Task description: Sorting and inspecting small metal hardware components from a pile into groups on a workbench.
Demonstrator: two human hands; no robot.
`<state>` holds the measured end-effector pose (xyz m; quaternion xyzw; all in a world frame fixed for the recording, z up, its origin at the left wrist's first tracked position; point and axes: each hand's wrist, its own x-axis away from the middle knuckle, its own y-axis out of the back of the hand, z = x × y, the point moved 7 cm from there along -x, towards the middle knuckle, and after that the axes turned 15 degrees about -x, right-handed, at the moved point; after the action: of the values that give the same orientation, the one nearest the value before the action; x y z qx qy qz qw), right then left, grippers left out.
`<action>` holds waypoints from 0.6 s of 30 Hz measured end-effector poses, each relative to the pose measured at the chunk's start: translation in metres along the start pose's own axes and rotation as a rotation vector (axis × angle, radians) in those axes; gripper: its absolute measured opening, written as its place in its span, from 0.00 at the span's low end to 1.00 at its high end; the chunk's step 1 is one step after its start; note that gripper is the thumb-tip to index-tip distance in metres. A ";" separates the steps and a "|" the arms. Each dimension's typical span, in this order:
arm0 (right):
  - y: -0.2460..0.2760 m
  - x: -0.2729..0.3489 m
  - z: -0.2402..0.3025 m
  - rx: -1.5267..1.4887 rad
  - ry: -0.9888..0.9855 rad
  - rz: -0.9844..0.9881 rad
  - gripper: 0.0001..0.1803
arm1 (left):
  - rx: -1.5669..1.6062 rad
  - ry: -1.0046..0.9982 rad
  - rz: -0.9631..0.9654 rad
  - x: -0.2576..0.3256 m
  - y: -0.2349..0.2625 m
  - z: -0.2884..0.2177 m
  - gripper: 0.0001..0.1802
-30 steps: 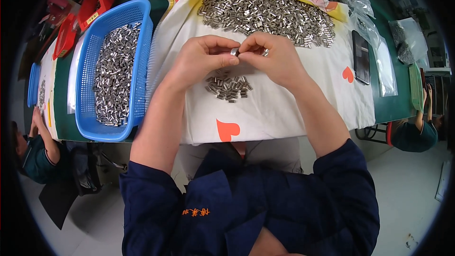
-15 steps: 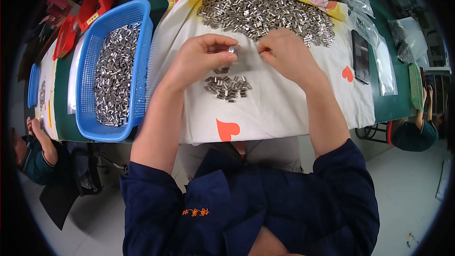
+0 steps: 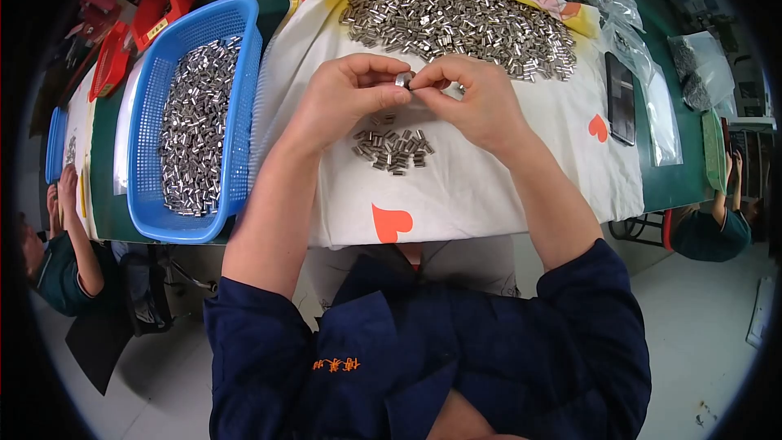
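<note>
My left hand [image 3: 346, 98] pinches a short, shiny metal ring [image 3: 402, 80] between thumb and fingers. Against the ring's right side come the closed thumb and forefinger of my right hand [image 3: 476, 99]; whatever they grip is too small and covered to make out. A glint of metal shows under the right hand's curled fingers. Below both hands, a small group of metal cylinders [image 3: 396, 149] lies loose on the white cloth [image 3: 481, 204]. Beyond them spreads a large heap of similar cylinders [image 3: 456, 16].
At left stands a blue perforated basket [image 3: 142, 187] holding many cylinders. Red bins [image 3: 167, 0] sit behind it. A dark phone [image 3: 620, 98] and clear plastic bags [image 3: 664, 114] lie at right. Co-workers sit at far left [image 3: 69, 269] and far right [image 3: 713, 228].
My right hand has moved left, bringing its fingertips to the ring in my left hand. The left hand has stayed nearly in place. The co-worker at left has raised their hands.
</note>
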<state>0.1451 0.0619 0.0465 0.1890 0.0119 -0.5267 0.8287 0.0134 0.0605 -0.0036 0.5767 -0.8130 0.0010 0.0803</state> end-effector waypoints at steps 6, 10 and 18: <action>-0.001 0.002 0.004 0.132 0.112 -0.060 0.04 | 0.011 -0.005 -0.021 -0.001 -0.001 -0.002 0.17; -0.008 0.005 0.014 0.268 0.317 -0.130 0.04 | 0.032 -0.010 -0.050 0.000 0.001 0.002 0.16; -0.002 0.001 -0.009 -0.005 -0.026 0.009 0.05 | -0.047 0.027 0.014 0.002 -0.002 -0.002 0.16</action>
<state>0.1454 0.0632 0.0374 0.1804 0.0017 -0.5254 0.8315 0.0144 0.0584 -0.0015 0.5689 -0.8156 -0.0098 0.1051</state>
